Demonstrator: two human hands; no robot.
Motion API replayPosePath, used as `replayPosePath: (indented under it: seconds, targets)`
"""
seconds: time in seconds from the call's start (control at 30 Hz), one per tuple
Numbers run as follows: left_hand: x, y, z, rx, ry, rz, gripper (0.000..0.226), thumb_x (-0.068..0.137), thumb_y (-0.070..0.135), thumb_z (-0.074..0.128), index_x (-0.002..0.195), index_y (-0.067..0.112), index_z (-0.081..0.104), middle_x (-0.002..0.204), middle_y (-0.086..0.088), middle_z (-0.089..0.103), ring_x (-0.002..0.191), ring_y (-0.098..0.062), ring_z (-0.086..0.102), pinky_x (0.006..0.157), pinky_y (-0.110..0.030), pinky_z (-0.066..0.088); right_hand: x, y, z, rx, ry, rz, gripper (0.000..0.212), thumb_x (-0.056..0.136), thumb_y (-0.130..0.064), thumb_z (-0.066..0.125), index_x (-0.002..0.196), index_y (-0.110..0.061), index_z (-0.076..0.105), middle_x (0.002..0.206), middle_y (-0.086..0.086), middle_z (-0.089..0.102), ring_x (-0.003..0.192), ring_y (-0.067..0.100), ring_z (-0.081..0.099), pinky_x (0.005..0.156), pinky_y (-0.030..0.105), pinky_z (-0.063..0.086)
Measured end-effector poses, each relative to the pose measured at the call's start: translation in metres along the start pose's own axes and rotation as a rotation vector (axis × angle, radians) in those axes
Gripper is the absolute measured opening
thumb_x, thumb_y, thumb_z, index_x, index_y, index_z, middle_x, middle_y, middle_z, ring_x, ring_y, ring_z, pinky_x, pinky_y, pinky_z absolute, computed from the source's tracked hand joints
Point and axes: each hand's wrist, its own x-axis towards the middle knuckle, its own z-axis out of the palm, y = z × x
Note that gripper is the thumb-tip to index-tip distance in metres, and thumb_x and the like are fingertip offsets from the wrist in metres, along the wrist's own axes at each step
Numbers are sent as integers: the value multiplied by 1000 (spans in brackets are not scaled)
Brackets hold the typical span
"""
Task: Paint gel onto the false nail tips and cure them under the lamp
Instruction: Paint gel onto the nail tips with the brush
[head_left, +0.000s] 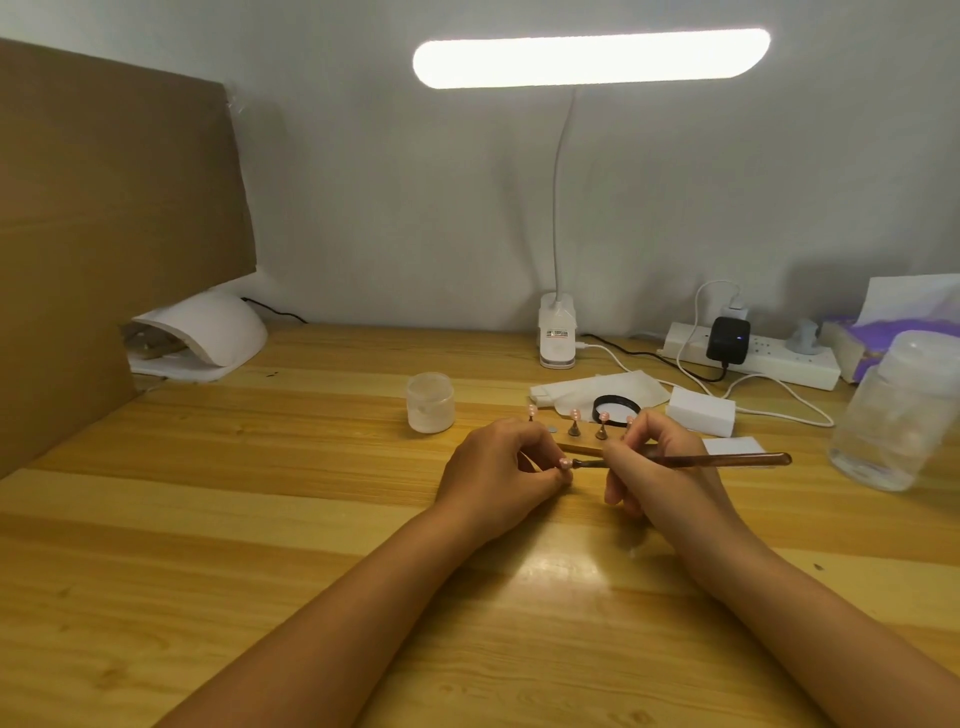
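Note:
My left hand pinches a small stand with a pink false nail tip on it, just above the table. In my right hand a brown-handled brush lies level, its bristles touching that tip. Behind my hands a wooden strip carries several more pink tips on little cone stands. The white curing lamp sits at the far left against the wall. A frosted gel jar stands open left of the stands, and its black lid lies on a tissue.
A cardboard panel walls off the left. A clip desk lamp shines overhead. A power strip with cables, a white block, a clear bottle and a tissue pack crowd the right.

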Motion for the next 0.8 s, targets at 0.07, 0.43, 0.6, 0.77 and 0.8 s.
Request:
replayPosePath:
  seconds: [0.07,0.43,0.6,0.77,0.8]
  targets:
    - [0,0,0,-6,1,0,8,82,29,78,81,32,70,83,15,68,76,-3,60,72,-33,54,1,1,0,1,23,6,13,91,-15,61,81,-10,55,54,4,64,42,2,53,45,23,40]
    - [1,-3,2,-28,-7,-20,10,82,28,77,90,31,72,82,21,67,73,-1,60,73,-31,54,-3,-3,1,61,-88,-32,21,94,-25,60,90,-6,53,64,5,71,45,5,52,42,16,41]
    - [0,-2,2,-32,-9,-21,11,82,27,77,85,35,69,85,20,68,75,-2,60,73,-30,53,0,1,0,11,-20,-15,11,92,-12,59,83,-7,54,53,3,64,45,5,55,46,23,44]
    - [0,-2,1,-61,-8,-25,12,82,27,77,89,33,69,88,17,72,80,-2,64,79,-35,56,0,2,-2,115,17,-12,14,93,-19,60,85,-11,53,53,0,61,42,4,49,39,17,37]
    - [0,-2,1,-73,-9,-21,14,82,26,77,89,32,67,88,17,72,82,-2,65,80,-37,56,0,1,-2,141,7,-19,14,93,-21,61,87,-11,53,55,0,62,43,4,49,39,16,37]
